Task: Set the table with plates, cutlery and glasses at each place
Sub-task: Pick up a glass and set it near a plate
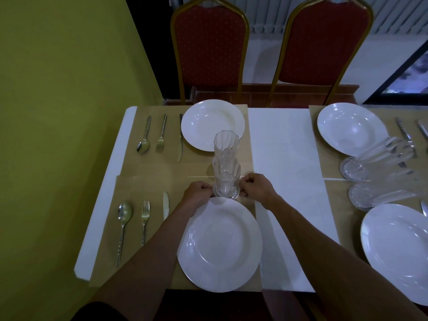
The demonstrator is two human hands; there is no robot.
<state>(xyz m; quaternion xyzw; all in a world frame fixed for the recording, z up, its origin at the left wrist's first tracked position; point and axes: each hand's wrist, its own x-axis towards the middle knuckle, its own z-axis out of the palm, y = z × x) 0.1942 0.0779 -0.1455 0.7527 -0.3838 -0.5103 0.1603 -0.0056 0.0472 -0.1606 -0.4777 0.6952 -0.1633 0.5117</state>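
**Left-hand places laid; glass stack held at the near setting**

Both hands are at the foot of a stack of glasses, which looks like two clear tumblers nested one inside the other. The stack stands upright on the tan placemat, just beyond the far rim of the near plate and short of the far plate.

The left hand is on the left of the base and the right hand on the right. The fingers of each are curled tight, pinching the thick foot of the lower glass between them. The fingertips are hidden behind the knuckles and the glass.

Near setting: spoon, fork and knife lie side by side to the left of the near plate, handles toward the person. The left forearm crosses just beside the knife.

Far setting: a second spoon, second fork and second knife lie in the same order to the left of the far plate, handles toward the red chair.

At the right of the table, two more plates are laid, one far and one near. Between them stand two single tumblers, close to each other. Some cutlery lies right of the far plate and is cut off at the frame edge. A second red chair stands behind that side.
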